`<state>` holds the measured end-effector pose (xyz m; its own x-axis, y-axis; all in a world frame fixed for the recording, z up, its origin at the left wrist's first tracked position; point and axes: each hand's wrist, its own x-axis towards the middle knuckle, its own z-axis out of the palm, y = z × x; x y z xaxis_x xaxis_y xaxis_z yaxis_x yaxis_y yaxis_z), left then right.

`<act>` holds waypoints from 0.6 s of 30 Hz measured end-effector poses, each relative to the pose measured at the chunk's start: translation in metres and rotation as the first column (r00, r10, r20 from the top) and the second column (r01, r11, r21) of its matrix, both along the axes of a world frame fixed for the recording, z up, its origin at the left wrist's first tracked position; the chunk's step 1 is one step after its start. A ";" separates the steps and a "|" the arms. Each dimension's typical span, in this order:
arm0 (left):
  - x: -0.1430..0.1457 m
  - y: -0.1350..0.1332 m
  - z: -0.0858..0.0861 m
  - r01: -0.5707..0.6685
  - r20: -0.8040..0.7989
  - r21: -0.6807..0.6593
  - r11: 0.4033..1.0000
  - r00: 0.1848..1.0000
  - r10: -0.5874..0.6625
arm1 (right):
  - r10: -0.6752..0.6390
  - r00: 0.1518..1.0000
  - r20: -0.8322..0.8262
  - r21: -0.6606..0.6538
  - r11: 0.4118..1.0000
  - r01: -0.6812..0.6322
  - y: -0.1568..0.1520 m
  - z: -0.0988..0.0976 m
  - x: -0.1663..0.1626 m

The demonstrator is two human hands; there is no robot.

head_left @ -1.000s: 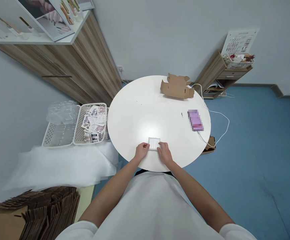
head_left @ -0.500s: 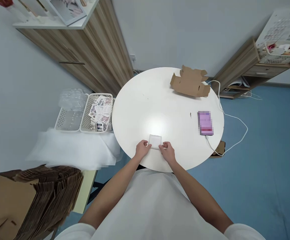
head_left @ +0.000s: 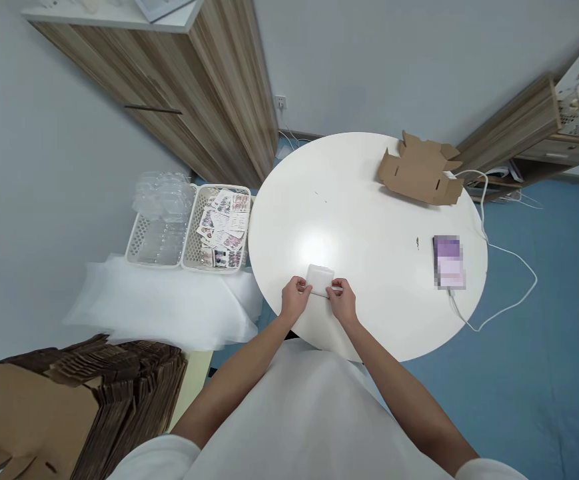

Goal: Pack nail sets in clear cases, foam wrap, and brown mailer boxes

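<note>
Near the front edge of the white round table (head_left: 349, 173), a small flat whitish packet (head_left: 320, 279), roughly square with rounded corners, is between my hands. My left hand (head_left: 295, 297) pinches its left edge between thumb and curled fingers. On the opposite edge, my right hand (head_left: 343, 300) has a similar pinch near the lower right corner. What lies inside the packet cannot be made out.
An unfolded brown cardboard box (head_left: 422, 172) lies at the table's back right, with a cabled phone (head_left: 449, 262) nearer. Leftward are a basket of printed cards (head_left: 224, 223), clear plastic trays (head_left: 162, 197), white foam sheets (head_left: 164, 300) and stacked flat cardboard (head_left: 134, 380).
The whole view has swung, so the table and its contents appear further right. Both hands keep their hold on the packet, which looks slightly more tilted.
</note>
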<state>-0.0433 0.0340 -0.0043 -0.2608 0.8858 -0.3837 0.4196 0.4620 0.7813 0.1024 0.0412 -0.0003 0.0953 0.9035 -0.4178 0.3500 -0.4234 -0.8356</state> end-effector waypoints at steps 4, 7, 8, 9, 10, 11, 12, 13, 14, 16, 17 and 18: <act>-0.051 0.024 0.000 0.006 -0.114 0.037 0.999 0.993 -0.002 | 0.061 0.998 0.025 0.066 0.996 -0.063 0.027 0.000 -0.056; -0.082 0.043 -0.002 -0.036 -0.157 0.067 0.997 0.987 0.046 | 0.093 0.995 0.046 0.107 0.989 -0.098 0.052 -0.002 -0.094; -0.090 0.050 -0.002 -0.056 -0.159 0.082 0.995 0.985 0.068 | 0.100 0.994 0.050 0.118 0.987 -0.105 0.061 -0.002 -0.105; -0.096 0.056 -0.003 -0.076 -0.155 0.098 0.992 0.984 0.090 | 0.103 0.993 0.051 0.129 0.986 -0.109 0.069 -0.002 -0.115; -0.101 0.061 -0.003 -0.093 -0.144 0.116 0.989 0.984 0.109 | 0.106 0.993 0.047 0.137 0.984 -0.112 0.078 -0.002 -0.124; -0.105 0.066 -0.003 -0.105 -0.127 0.135 0.985 0.984 0.122 | 0.108 0.993 0.041 0.145 0.983 -0.113 0.086 -0.003 -0.132; -0.108 0.070 -0.004 -0.110 -0.109 0.153 0.982 0.986 0.127 | 0.114 0.993 0.031 0.151 0.982 -0.117 0.093 -0.003 -0.138; -0.111 0.073 -0.004 -0.108 -0.097 0.169 0.980 0.987 0.126 | 0.124 0.992 0.014 0.154 0.980 -0.125 0.099 -0.004 -0.144; -0.113 0.075 -0.005 -0.099 -0.094 0.183 0.978 0.989 0.118 | 0.135 0.991 -0.003 0.152 0.979 -0.133 0.104 -0.004 -0.148; -0.116 0.076 -0.006 -0.062 -0.122 0.204 0.977 0.989 0.088 | 0.157 0.987 -0.029 0.143 0.978 -0.152 0.110 -0.006 -0.152; -0.117 0.076 -0.007 -0.036 -0.143 0.211 0.977 0.987 0.067 | 0.165 0.986 -0.034 0.139 0.977 -0.159 0.111 -0.007 -0.152; -0.117 0.075 -0.008 -0.007 -0.161 0.216 0.976 0.986 0.043 | 0.169 0.985 -0.031 0.138 0.977 -0.164 0.112 -0.008 -0.152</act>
<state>-0.1604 0.1093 -0.0122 -0.3276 0.9349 -0.1364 0.5401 0.3037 0.7849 -0.0498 0.1531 -0.0087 -0.0763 0.9533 -0.2923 0.3690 -0.2453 -0.8965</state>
